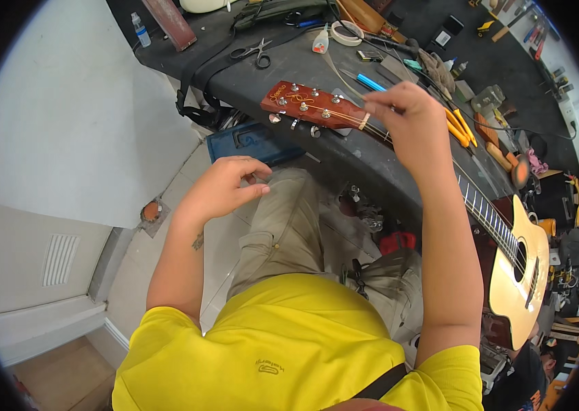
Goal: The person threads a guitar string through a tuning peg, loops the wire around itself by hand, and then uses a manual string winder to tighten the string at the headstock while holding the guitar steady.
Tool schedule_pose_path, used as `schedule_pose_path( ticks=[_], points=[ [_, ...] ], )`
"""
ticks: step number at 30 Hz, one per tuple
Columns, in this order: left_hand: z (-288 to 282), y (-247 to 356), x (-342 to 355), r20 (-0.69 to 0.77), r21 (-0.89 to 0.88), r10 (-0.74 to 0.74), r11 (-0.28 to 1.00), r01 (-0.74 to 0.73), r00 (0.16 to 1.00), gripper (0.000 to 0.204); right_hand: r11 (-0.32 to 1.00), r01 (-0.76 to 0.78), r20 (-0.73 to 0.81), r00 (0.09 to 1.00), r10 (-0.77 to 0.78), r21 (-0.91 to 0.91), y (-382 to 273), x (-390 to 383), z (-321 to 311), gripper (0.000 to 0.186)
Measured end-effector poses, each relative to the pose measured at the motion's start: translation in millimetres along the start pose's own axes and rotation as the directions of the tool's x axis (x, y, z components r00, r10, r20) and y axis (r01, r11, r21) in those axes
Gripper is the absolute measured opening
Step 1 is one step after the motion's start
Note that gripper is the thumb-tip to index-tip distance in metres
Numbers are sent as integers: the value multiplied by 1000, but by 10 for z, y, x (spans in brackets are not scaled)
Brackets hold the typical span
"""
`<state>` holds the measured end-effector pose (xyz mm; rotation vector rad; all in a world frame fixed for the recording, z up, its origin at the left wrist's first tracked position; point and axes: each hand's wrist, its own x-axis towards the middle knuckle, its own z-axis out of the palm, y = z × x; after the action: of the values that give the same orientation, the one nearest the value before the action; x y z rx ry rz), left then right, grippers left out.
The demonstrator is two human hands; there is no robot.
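Note:
An acoustic guitar lies along the workbench edge, with its reddish-brown headstock [289, 101] at the middle and its pale-topped body [517, 301] at the right. Over the neck, just past the pale nut [365, 122], is my right hand [413, 120], thumb and fingertips pinched together. A thin greyish strip [339, 74] runs across the bench towards those fingertips; whether they grip it is hard to see. My left hand [228, 183] hovers off the bench above my lap, fingers loosely bent, thumb apart, holding nothing. Metal tuning pegs [315, 131] line the headstock.
Scissors [255, 53], a small white glue bottle [320, 41], a tape roll [347, 33], a blue pen-like tool [370, 83] and orange-handled pliers [461, 128] lie on the bench [228, 75]. Below stands a blue case [252, 145]. Another person [533, 370] is at lower right.

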<state>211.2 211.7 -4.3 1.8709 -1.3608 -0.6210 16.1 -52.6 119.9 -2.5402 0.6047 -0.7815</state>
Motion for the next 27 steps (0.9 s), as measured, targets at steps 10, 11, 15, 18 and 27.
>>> schedule_pose_path(
  ticks=[10, 11, 15, 18, 27],
  points=[
    [-639, 428, 696, -411, -175, 127, 961, -215, 903, 17, 997, -64, 130, 989, 69, -46, 1, 303, 422, 19],
    [-814, 512, 1008, -481, -63, 222, 956, -286, 848, 18, 998, -49, 126, 991, 54, -38, 20, 301, 421, 19],
    [-954, 1026, 2562, -109, 403, 517, 804, -438, 849, 24, 999, 19, 102, 995, -16, -35, 129, 304, 458, 20],
    [-499, 1163, 3288, 371, 511, 399, 666, -544, 838, 33, 996, 79, 133, 988, -73, -34, 62, 288, 487, 17],
    [321, 1437, 3595, 609, 659, 217, 396, -639, 763, 36, 997, 50, 115, 992, -57, 63, 183, 273, 466, 18]
  ],
)
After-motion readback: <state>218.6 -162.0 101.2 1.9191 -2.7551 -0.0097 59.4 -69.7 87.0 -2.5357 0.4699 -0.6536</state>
